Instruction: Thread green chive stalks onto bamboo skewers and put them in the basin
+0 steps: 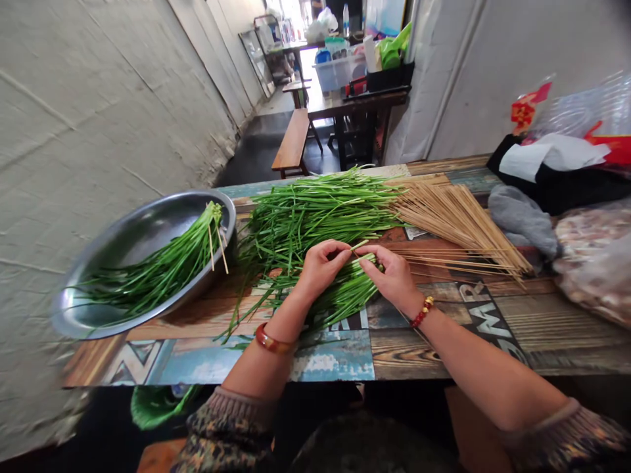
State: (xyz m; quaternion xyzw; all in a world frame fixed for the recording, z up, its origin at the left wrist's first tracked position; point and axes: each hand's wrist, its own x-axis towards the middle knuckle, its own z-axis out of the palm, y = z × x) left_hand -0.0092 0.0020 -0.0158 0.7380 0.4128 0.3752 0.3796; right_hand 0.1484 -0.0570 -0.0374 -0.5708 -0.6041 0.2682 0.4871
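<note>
My left hand (321, 264) and my right hand (390, 274) meet over the table, thumb and forefinger of each closed in a pinch. Between their fingertips is the pale end of a garlic chive (359, 244); the exact grip is partly covered by the fingers. Beneath them lies a small bunch of chives (348, 299), stem ends to the right. A larger pile of green chives (315, 213) spreads just beyond. To the right, bamboo skewers (453, 210) lie fanned out, with several loose ones (458, 263) pointing towards my right hand.
At left, a steel basin (106, 240) holds chives (167, 279) threaded on two skewers. A clear bag of pale food (596, 256), a grey plastic bag (522, 217) and black cloth (557, 187) crowd the right. Below the front edge is a green-lined bin (152, 407).
</note>
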